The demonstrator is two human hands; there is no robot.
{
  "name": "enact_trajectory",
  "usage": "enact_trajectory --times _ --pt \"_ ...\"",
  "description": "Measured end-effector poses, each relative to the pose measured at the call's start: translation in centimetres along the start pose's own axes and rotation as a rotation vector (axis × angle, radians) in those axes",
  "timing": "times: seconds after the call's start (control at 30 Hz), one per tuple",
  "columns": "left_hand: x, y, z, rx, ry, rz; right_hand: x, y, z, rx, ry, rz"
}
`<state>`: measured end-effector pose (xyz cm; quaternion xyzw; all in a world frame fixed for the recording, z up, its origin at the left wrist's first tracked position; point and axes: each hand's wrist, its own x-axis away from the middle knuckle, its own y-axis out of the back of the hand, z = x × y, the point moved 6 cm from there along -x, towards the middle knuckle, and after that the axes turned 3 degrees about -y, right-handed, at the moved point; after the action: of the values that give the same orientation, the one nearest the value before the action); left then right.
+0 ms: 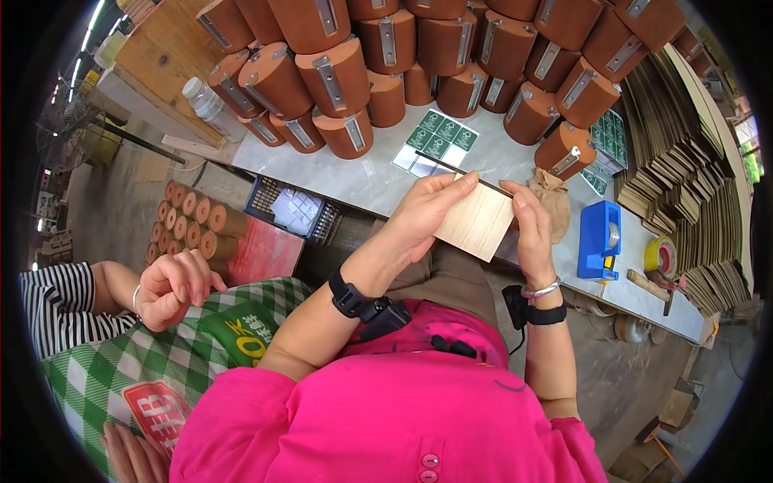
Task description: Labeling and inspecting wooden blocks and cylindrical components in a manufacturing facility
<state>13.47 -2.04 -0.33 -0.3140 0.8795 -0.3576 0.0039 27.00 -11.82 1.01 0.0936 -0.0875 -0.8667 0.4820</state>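
Observation:
A thin, pale wooden board (477,219) with visible grain and a dark upper edge is held over the near edge of the table. My left hand (423,211) grips its left side, the thumb lying along the top. On the other side, my right hand (531,229) pinches the upper right corner. Just beyond the board lies a sheet of green and white labels (439,135) on the grey tabletop (354,177). A dark thin strip (437,162) crosses the sheet's near part. Crumpled brown material (554,201) sits behind my right hand.
Stacked brown cylinders (330,80) with metal strips line the back. Stacked brown sheets (684,161), a blue tape dispenser (598,241), tape roll (660,256) and hammer (652,288) are at right. A co-worker's hand (179,286) is at left, near a dark crate (322,221).

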Motion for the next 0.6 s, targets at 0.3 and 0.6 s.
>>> enact_trajectory --times 0.3,0.6 --pt "0.3 0.3 -0.7 -0.085 -0.14 -0.027 0.3 0.0 1.0 -0.04 0.091 0.002" --pt "0.4 0.5 -0.5 -0.057 -0.207 0.044 0.9 0.2 1.9 -0.012 0.126 -0.043"
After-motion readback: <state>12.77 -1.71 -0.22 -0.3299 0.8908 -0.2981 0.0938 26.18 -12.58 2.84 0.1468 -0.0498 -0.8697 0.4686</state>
